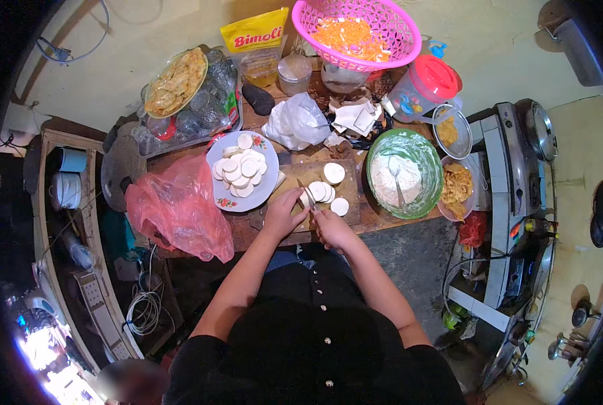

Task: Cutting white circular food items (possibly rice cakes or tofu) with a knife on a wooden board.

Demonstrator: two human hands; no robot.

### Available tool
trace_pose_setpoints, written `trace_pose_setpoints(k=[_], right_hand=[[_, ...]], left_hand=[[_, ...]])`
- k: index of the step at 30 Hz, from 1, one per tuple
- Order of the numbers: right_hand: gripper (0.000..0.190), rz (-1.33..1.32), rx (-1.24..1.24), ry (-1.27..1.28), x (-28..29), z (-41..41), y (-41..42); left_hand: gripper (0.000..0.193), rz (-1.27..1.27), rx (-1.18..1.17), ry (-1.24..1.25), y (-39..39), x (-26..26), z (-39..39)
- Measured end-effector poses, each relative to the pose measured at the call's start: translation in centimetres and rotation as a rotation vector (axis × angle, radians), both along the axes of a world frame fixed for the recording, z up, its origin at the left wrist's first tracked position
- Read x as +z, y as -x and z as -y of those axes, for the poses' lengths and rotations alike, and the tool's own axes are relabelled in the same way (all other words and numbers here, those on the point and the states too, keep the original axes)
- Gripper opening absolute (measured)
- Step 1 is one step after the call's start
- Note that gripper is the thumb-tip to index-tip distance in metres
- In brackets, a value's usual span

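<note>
My right hand (pixel 333 229) is closed on the handle of a kitchen knife (pixel 308 196), whose blade points up and to the left over a wooden cutting board (pixel 351 174). With my left hand (pixel 282 215) I hold a pale, peeled root-like piece (pixel 304 199) against the board, just left of the blade. Round white slices (pixel 323 192) lie overlapping right of the knife, with single ones (pixel 334 173) above and below them. Left of the board, a floral-edged plate (pixel 270 195) bears a heap of similar slices (pixel 240 171).
A green bowl (pixel 435 187) of white powder with a spoon stands right of the board. A pink plastic bag (pixel 180 202) lies left of the plate. Behind are a knotted white bag (pixel 299 121), a lidded pitcher (pixel 423 93), a pink basket (pixel 408 30) and a tray of glasses (pixel 235 124).
</note>
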State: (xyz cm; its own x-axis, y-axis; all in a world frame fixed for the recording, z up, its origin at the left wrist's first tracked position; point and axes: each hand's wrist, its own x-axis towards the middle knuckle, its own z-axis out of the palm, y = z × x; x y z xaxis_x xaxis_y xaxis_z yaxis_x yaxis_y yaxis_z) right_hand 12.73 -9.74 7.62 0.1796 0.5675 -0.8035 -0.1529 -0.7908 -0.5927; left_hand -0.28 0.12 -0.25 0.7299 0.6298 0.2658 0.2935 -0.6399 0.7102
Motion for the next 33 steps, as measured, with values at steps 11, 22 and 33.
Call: trace_pose_setpoints(k=[11, 22, 33], right_hand=[[0.03, 0.087, 0.052, -0.018, 3.0, 0.7, -0.4], [0.022, 0.058, -0.202, -0.24, 0.7, 4.6, 0.8], [0.031, 0.567, 0.124, -0.179, 0.0, 5.8, 2.4]], left_hand=[[0.045, -0.01, -0.034, -0.014, 0.0, -0.4, -0.2], [0.044, -0.071, 0.129, 0.146, 0.2, 1.3, 0.1], [0.046, -0.048, 0.15, 0.093, 1.5, 0.3, 1.2]])
